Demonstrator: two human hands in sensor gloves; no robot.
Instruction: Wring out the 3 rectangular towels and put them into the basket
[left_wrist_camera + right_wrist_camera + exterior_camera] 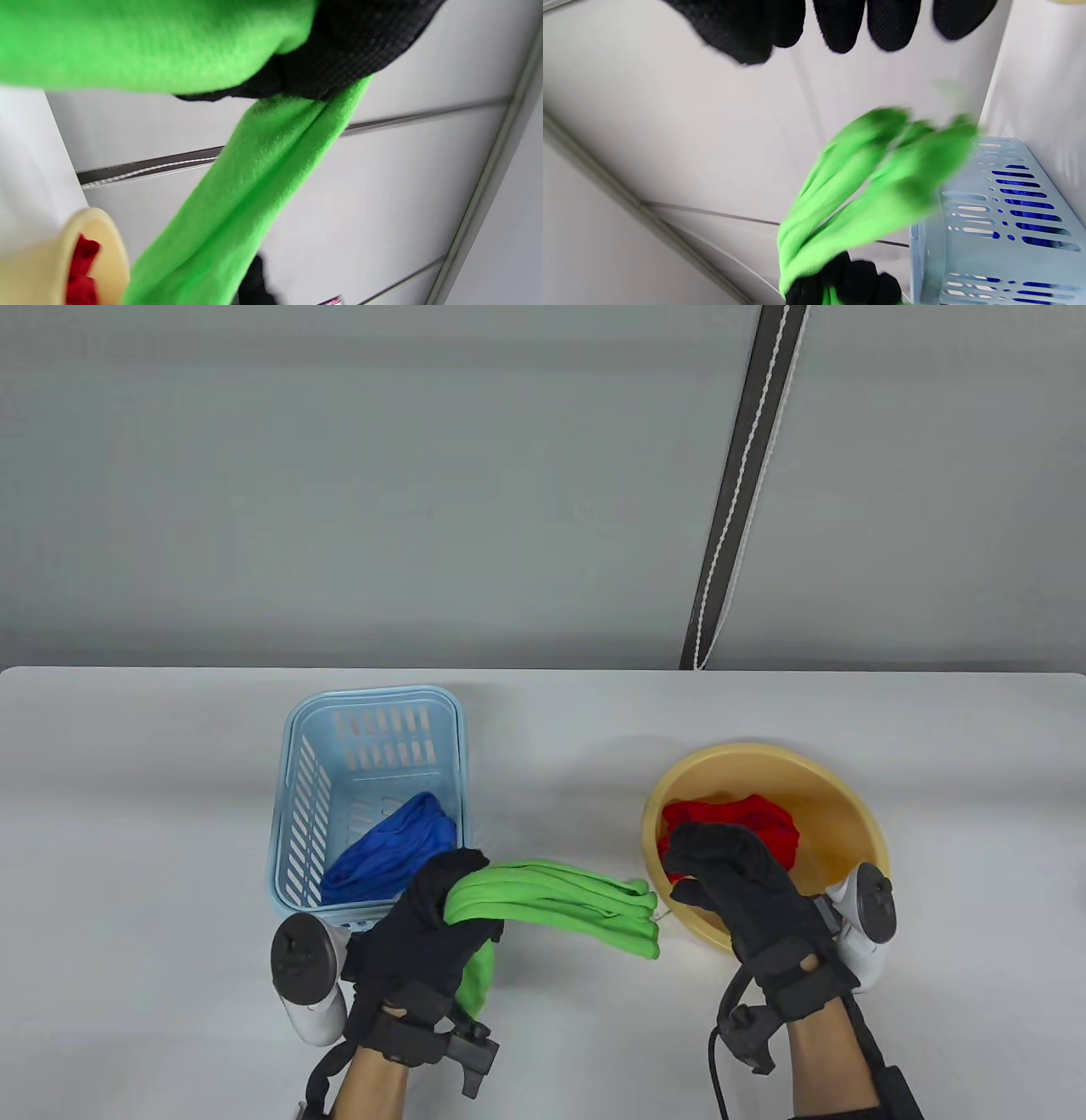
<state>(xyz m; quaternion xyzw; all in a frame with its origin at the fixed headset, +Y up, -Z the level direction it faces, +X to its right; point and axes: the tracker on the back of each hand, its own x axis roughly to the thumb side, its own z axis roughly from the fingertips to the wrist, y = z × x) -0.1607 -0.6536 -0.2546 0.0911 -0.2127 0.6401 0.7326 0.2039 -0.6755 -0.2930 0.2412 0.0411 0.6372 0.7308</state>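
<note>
My left hand [454, 895] grips one end of a twisted green towel [577, 903] just in front of the light blue basket [373, 704]. The towel sticks out to the right and its free end reaches the rim of the yellow basin [848, 814]. A short tail hangs below the hand. A blue towel [390, 848] lies in the basket. A red towel [768, 819] lies in the basin, and my right hand [708, 861] hovers over it with relaxed fingers [848, 25], holding nothing. In the left wrist view the green towel [237, 203] runs out from under the glove.
The basket [988, 237] stands left of centre and the basin right of centre, both on a white table [127, 831]. A grey wall with a dark vertical strip [738, 492] rises behind the table's far edge.
</note>
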